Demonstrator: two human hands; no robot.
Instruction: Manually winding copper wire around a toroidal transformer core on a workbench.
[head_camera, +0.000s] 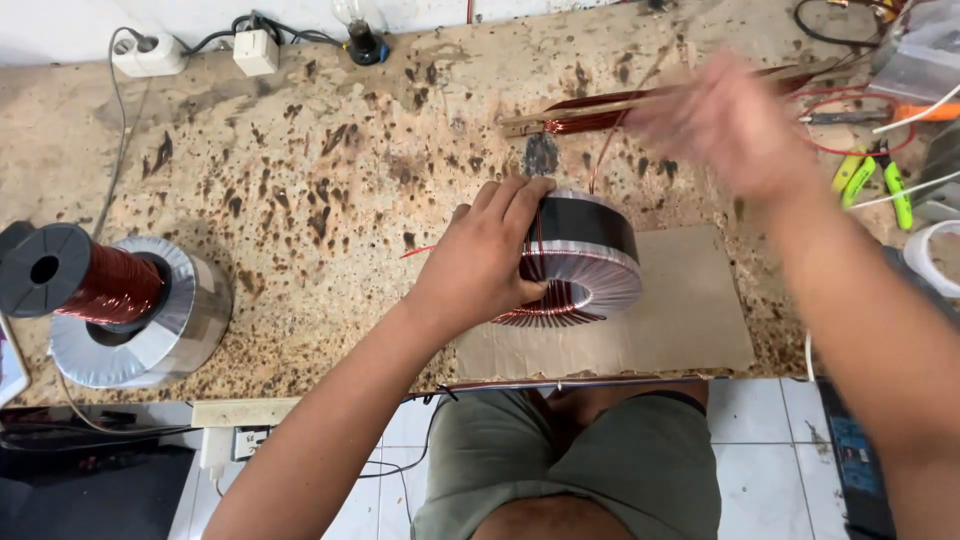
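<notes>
A: Start at the left hand (480, 262). What is it doing?

B: It is clasped on the toroidal core (578, 258), fingers curled over the top left edge, steadying the core where it stands on a sheet of cardboard (690, 320) near the front edge of the worktop (300, 170).

A: And the right hand (725, 120)?

B: Raised above the worktop behind the core and badly blurred. I cannot tell whether it is clenched or loose. It sits at the end of a long wooden winding shuttle (640, 105) loaded with copper wire, and probably grips it, but the blur hides the fingers. A thin copper wire (600, 165) runs from the shuttle down to the core.

A: How much of the winding looks done?

B: Going by the core, a part. Copper turns cover the lower front of the ring; the top and right still show black and pale wrapping, so I'd judge much is left.

A: What lies farther out?

B: At the far left a spool of copper wire (85, 280) rests on a second, grey-wrapped core (160, 330). At the back edge are a white socket (150, 55) and a lamp bulb (355, 25); at the right, green-handled tools (870, 180) and red leads.
</notes>
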